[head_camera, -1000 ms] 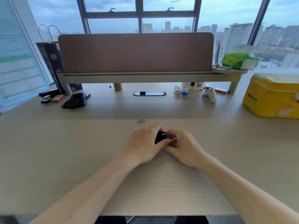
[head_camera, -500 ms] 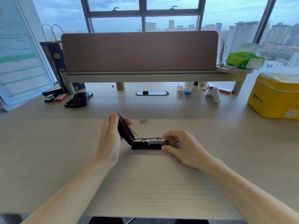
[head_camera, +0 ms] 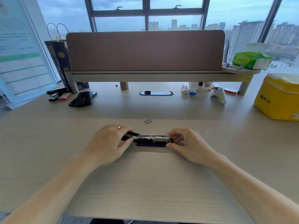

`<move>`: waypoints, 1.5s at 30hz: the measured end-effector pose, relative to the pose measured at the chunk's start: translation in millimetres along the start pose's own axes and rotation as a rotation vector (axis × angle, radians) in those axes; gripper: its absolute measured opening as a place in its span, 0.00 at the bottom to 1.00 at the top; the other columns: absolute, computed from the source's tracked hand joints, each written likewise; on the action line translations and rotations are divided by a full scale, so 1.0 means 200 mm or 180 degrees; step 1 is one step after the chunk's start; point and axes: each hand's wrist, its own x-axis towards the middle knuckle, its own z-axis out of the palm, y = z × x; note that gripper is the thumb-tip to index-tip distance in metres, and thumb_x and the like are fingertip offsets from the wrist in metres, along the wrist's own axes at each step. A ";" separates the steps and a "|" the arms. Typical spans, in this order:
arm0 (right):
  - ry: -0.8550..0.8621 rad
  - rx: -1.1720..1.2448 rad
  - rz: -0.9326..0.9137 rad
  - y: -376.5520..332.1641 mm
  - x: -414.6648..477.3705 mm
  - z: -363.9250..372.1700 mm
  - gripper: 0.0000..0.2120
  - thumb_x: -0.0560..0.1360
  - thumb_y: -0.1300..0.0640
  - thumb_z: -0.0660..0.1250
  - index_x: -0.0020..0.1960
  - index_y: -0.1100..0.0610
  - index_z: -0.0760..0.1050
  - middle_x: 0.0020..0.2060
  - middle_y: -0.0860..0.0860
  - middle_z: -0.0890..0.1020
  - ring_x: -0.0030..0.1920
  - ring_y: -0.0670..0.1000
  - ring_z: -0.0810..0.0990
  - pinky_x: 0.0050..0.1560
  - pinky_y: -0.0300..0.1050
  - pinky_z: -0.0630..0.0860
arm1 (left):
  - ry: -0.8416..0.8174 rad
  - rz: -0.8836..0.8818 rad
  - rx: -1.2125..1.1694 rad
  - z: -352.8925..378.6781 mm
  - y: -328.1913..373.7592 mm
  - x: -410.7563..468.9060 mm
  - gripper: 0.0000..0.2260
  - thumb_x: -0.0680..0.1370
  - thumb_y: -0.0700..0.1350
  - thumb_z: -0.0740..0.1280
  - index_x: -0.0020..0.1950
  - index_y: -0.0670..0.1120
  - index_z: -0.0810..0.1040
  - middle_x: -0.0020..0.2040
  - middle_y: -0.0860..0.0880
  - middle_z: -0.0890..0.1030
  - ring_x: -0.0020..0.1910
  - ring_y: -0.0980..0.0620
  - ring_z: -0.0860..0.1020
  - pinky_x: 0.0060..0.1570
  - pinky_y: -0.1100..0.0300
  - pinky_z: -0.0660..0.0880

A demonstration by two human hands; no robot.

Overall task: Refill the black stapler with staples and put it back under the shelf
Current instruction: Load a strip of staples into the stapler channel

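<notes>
Lying opened flat on table (head_camera: 48, 143), black stapler (head_camera: 152, 139) showed metal staple channel; left hand (head_camera: 110, 143) gripped folded-back lid end; right hand (head_camera: 187, 143) pinched front end; loose staples (head_camera: 147, 121) lay just beyond; shelf (head_camera: 153, 75) stood well behind.

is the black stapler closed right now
No, the black stapler lies opened flat on the desk, its metal staple channel exposed between both hands.

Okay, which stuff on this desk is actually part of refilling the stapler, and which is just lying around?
Part of the job:
black stapler, opened flat
loose staples
shelf
left hand
right hand

Lying about:
yellow box
tissue pack
phone
second stapler
</notes>
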 end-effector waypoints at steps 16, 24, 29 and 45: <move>-0.0097 -0.0056 0.0112 0.03 0.03 0.01 0.21 0.71 0.47 0.79 0.61 0.47 0.79 0.50 0.42 0.83 0.48 0.43 0.82 0.50 0.31 0.77 | -0.0354 -0.0927 -0.1038 0.17 0.10 0.60 0.23 0.77 0.50 0.75 0.69 0.45 0.77 0.63 0.45 0.83 0.61 0.45 0.82 0.63 0.53 0.76; 0.0435 0.0557 0.0617 0.00 0.15 0.00 0.08 0.79 0.48 0.70 0.52 0.51 0.84 0.43 0.46 0.87 0.46 0.45 0.85 0.53 0.52 0.83 | 0.0170 -0.0550 -0.1212 0.18 0.12 0.62 0.09 0.75 0.39 0.77 0.53 0.44 0.83 0.46 0.48 0.89 0.47 0.50 0.86 0.53 0.55 0.81; 0.0208 0.1561 0.1230 -0.10 0.25 -0.04 0.14 0.80 0.47 0.70 0.48 0.58 0.86 0.41 0.54 0.89 0.42 0.51 0.87 0.54 0.50 0.85 | 0.0605 0.0381 -0.1530 0.00 0.25 0.46 0.11 0.76 0.40 0.76 0.57 0.46 0.82 0.48 0.53 0.88 0.45 0.59 0.85 0.51 0.69 0.79; 0.0137 0.2157 0.0915 -0.18 0.18 -0.07 0.04 0.78 0.64 0.73 0.50 0.64 0.86 0.38 0.59 0.88 0.38 0.49 0.84 0.48 0.41 0.84 | 0.0603 -0.0141 -0.2573 -0.05 0.29 0.32 0.06 0.75 0.45 0.78 0.48 0.46 0.84 0.44 0.50 0.89 0.44 0.54 0.88 0.53 0.54 0.84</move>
